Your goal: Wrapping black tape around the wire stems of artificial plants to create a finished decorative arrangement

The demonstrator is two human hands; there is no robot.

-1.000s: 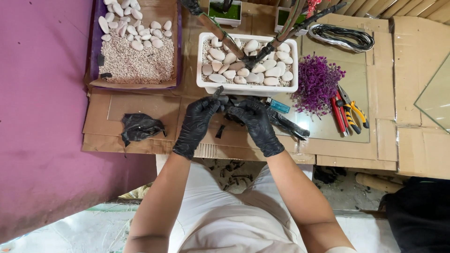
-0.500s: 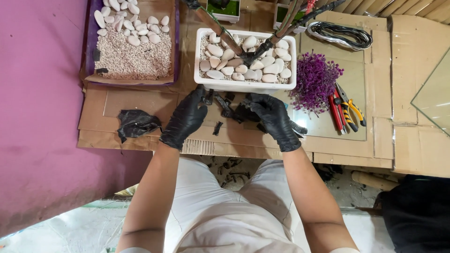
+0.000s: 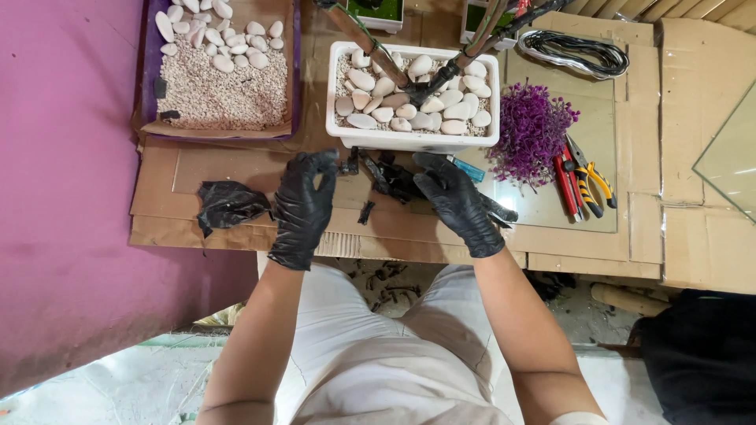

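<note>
Gloves cover both hands, black and snug. The left hand (image 3: pixel 303 206) is raised just in front of the white rectangular planter (image 3: pixel 415 138), thumb and forefinger pinching a small dark scrap (image 3: pixel 349 165) close to the planter's front wall. The right hand (image 3: pixel 457 203) lies flat with fingers loosely spread over a little heap of dark bark-like pieces (image 3: pixel 390 179) on the cardboard sheet (image 3: pixel 236 169), touching them but, as far as I can judge, not gripping any.

To do this well, I would keep the pinch light and near the tip of the scrap, lift it clear of the planter's rim, and let the right hand steady the heap so the pieces do not scatter.

Room is tight. The planter, filled with white pebbles (image 3: pixel 417 106) and 2 slanting stems, blocks the way forward. A purple tuft (image 3: pixel 531 130) sits just right of it, with red-handled and yellow-handled pliers (image 3: pixel 579 181) beside that on a glass pane. A crumpled black glove (image 3: pixel 228 205) lies left of the left hand. The cardboard's near edge runs just under both wrists, so pieces could easily drop over it. Open space is mostly the bare cardboard between the crumpled glove and the left hand.
</note>
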